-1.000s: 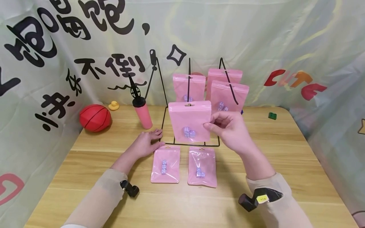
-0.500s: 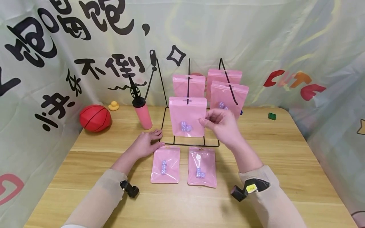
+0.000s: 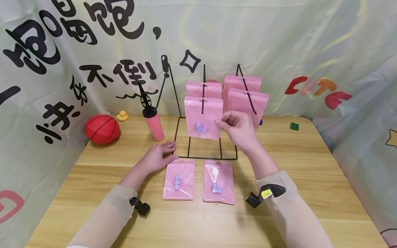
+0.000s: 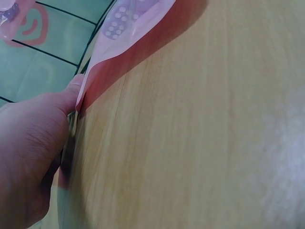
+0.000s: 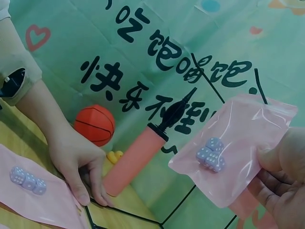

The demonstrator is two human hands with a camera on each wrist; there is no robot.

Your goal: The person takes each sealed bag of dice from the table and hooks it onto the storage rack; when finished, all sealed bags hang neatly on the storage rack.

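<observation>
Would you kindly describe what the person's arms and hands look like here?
The left hand and right hand are bare. The sleeves are beige, each with a black wrist camera near the cuff; the right camera bears a yellow label.

2 pkts (image 3: pixel 185 182) on tbl (image 3: pixel 310 179) in front of rack (image 3: pixel 198 158); pump (image 3: pixel 155 128) L, brick (image 3: pixel 294 126) R.

A wooden table (image 3: pixel 273 155) carries a black rack (image 3: pixel 198 158), two pink pouches (image 3: pixel 186 189) (dice (image 3: pixel 177 183) inside), a red ball (image 3: pixel 102 129), yellow duck (image 3: pixel 122 116), pink pump (image 3: pixel 154 128), green brick (image 3: pixel 294 126).
</observation>
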